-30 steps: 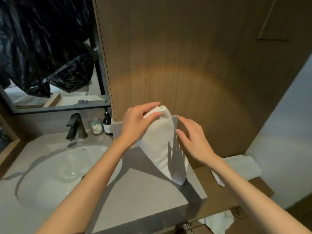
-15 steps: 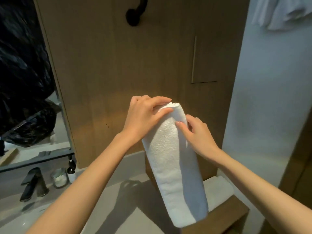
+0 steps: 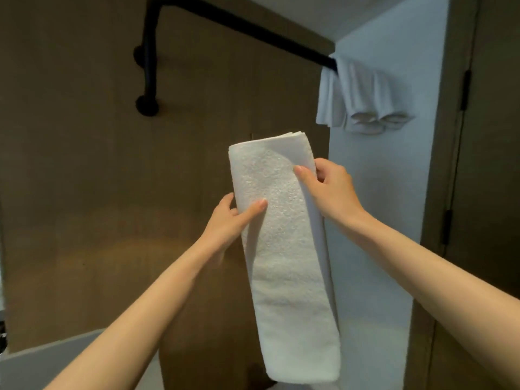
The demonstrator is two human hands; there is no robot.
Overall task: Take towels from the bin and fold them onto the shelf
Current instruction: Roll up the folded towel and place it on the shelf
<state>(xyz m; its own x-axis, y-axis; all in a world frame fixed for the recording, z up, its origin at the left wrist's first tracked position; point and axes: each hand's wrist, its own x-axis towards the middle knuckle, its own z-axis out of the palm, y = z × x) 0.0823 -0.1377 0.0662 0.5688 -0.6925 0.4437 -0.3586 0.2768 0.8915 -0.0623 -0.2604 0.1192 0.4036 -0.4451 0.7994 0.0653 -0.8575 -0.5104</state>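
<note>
Head view looks up along two bare forearms that rise from the lower corners and meet at mid-frame. The left hand (image 3: 228,220) pinches the left edge of the towel (image 3: 284,263) with its thumb flat on the front face and its fingers tucked behind. The right hand (image 3: 329,190) sits a little higher on the opposite edge, thumb across the front and fingers curled round the side. The towel is white, folded into a long narrow strip, and held in the air, hanging down, its lower end leaning slightly right, in front of the wood-panelled wall (image 3: 84,178). Above runs a black rail (image 3: 239,21), with a white cloth (image 3: 357,97) draped over its right end.
</note>
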